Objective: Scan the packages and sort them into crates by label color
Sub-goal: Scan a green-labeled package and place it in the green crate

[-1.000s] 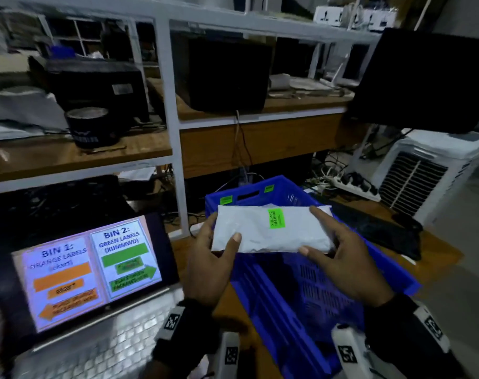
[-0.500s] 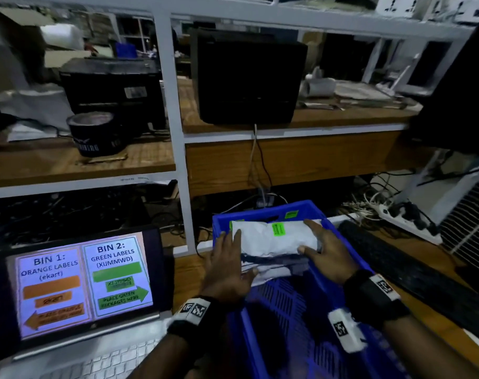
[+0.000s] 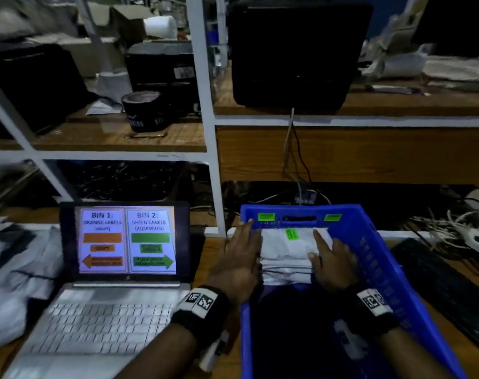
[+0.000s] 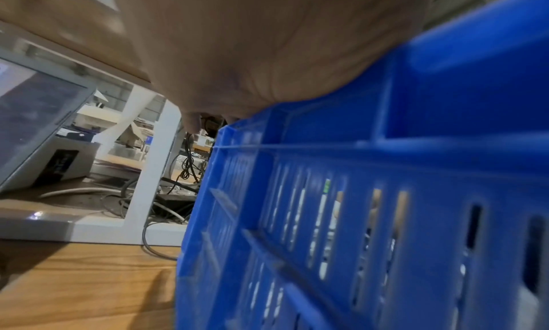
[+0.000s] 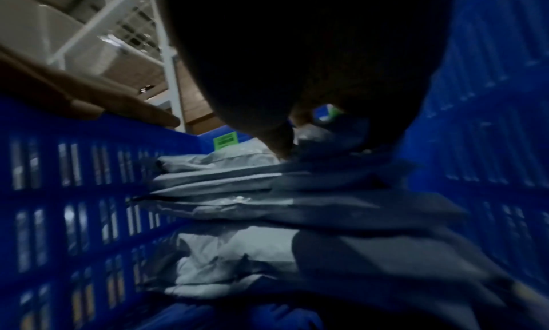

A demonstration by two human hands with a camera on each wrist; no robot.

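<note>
A blue crate (image 3: 375, 258) with green tags on its far wall stands at the right. Several white packages are stacked at its far end. The top package (image 3: 284, 244) lies flat and shows a green label (image 3: 292, 234). My left hand (image 3: 242, 250) lies with straight fingers along the crate's left rim, at the package's left edge. My right hand (image 3: 328, 261) rests on the package's right end with fingers laid on top. In the right wrist view the stack (image 5: 237, 189) fills the crate (image 5: 74, 170), and the left hand's fingers (image 5: 133, 114) lie on the rim. The left wrist view shows my palm (image 4: 267, 41) over the crate wall (image 4: 386, 194).
An open laptop (image 3: 127, 240) left of the crate shows BIN 1 orange with a left arrow and BIN 2 green with a right arrow. More white packages (image 3: 22, 269) lie at the far left. A black keyboard (image 3: 437, 283) lies right of the crate. A white shelf post (image 3: 205, 119) rises behind.
The green-labelled package went from mid-air above the crate down onto the stack at its far end. Both hands followed it down and now lie flatter on it.
</note>
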